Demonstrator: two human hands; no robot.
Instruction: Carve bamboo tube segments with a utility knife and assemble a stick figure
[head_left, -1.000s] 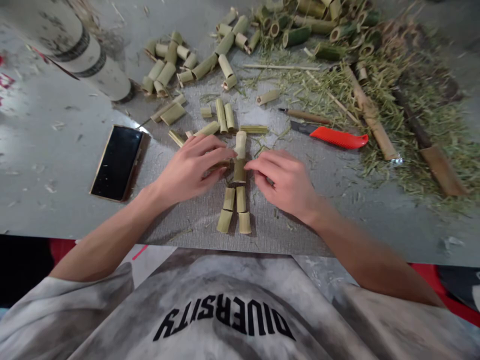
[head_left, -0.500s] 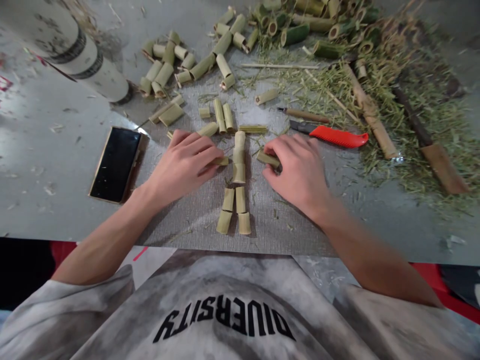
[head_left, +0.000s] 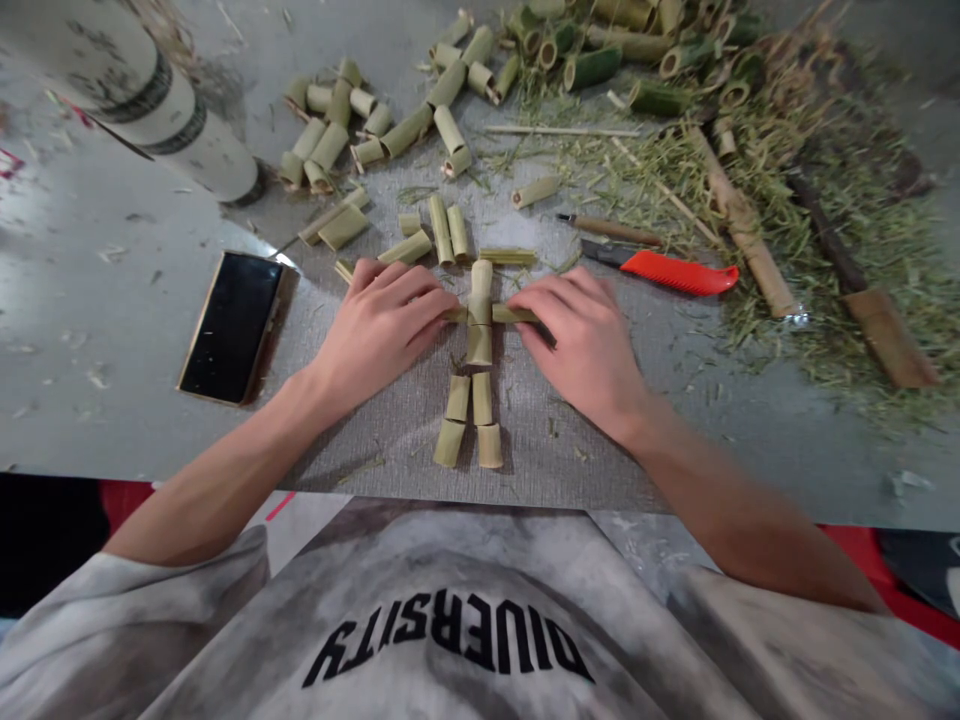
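Note:
An upright stack of bamboo pieces (head_left: 480,310) lies flat on the table in front of me, shaped like a body. Below it rest two legs of short bamboo pieces (head_left: 482,398). On its left side my left hand (head_left: 390,320) pinches a short bamboo piece (head_left: 454,315), mostly hidden by the fingers, its end against the body. From the right, my right hand (head_left: 574,335) grips another bamboo piece (head_left: 514,314), whose inner end meets the body at the same height. Loose bamboo pieces (head_left: 441,228) lie just beyond.
A phone (head_left: 230,328) lies at left, near a white patterned cylinder (head_left: 202,150). Joined bamboo figures (head_left: 409,132) lie farther back. At right are a red-handled knife (head_left: 679,272), a carving tool (head_left: 611,229), a bamboo-handled tool (head_left: 739,220), shavings and cut bamboo tubes (head_left: 592,69).
Both hands have brought their bamboo pieces to the body's sides. The right piece has moved left and turned level; the left one has shifted slightly right and up.

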